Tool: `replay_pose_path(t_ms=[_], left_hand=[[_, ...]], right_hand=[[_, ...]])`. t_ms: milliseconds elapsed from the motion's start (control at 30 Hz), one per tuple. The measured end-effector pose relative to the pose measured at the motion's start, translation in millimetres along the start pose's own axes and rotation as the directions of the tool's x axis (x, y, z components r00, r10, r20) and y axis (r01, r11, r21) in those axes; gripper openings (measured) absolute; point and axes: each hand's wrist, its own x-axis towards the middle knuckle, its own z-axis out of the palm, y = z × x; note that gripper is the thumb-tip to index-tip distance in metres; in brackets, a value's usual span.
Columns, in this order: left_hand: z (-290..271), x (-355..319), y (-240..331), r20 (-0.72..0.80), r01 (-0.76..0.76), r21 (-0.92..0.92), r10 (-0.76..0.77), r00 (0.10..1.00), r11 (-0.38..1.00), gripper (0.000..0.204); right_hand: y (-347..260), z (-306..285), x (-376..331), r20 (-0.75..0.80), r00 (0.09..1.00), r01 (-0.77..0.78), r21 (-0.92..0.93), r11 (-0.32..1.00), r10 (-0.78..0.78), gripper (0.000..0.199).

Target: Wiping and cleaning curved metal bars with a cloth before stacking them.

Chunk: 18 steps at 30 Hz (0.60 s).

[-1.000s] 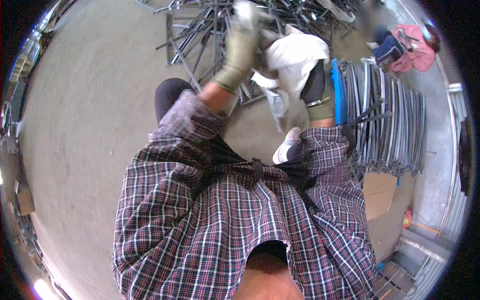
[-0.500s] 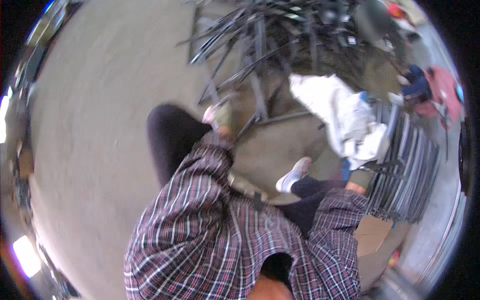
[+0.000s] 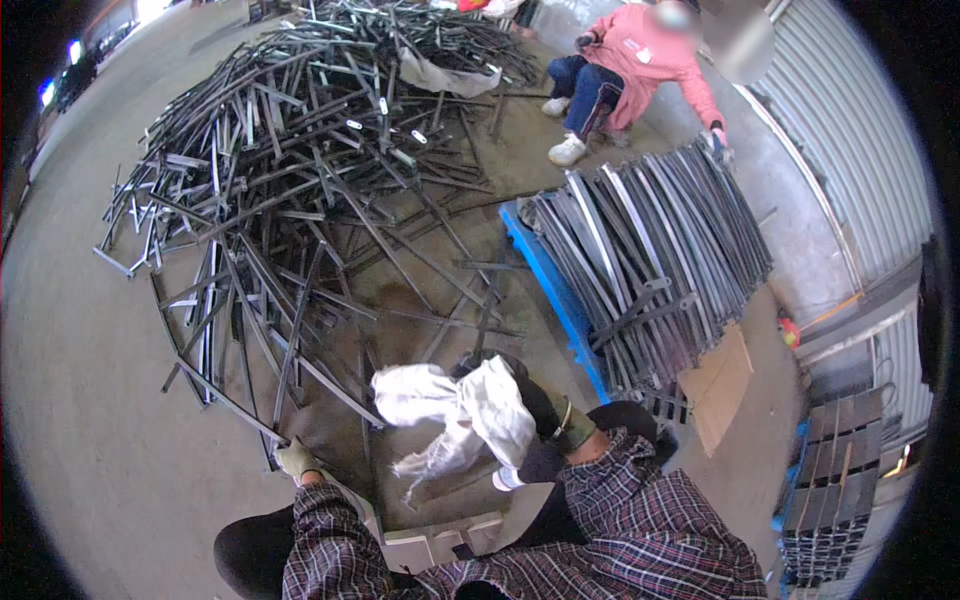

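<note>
My left hand (image 3: 297, 460), in a pale glove, is closed around the near end of a long dark metal bar (image 3: 225, 402) at the front edge of a loose heap. My right hand (image 3: 487, 364) wears a glove with an olive cuff, and its fingers are partly covered by a crumpled white cloth (image 3: 495, 408). The cloth hangs from that hand above the floor between my feet. Many flat metal bars (image 3: 290, 170) with holed ends lie crisscrossed in the heap ahead of me.
To the right, neatly stacked bars (image 3: 650, 265) rest on a blue pallet (image 3: 560, 310). A co-worker in a pink top (image 3: 650, 50) crouches behind, one gloved hand at the stack. Cardboard (image 3: 718, 385) lies beside it; another stack (image 3: 835, 480) stands at far right. Below me is a low wooden seat (image 3: 430, 548).
The view has swung, bringing the heap, stack and co-worker more fully in. The white cloth has moved from beside the stack to between my feet. My left hand is now on a bar.
</note>
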Motion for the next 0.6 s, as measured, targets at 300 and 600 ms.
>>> replay_pose_path(t_ms=[300, 600], left_hand=[[-1.8, 14.0, 31.1, 0.33, 0.334, -0.841, -0.084, 0.94, 0.425, 0.024], [-71.4, -41.1, 157.7, -0.148, -0.226, -0.935, 0.276, 0.95, 0.274, 0.038]], right_hand=[[1.3, 33.3, 13.7, 0.034, 0.998, 0.054, 0.108, 0.993, -0.058, 0.041], [-46.2, -10.8, 85.7, -0.273, 0.905, 0.288, -0.169, 0.942, -0.326, 0.042]])
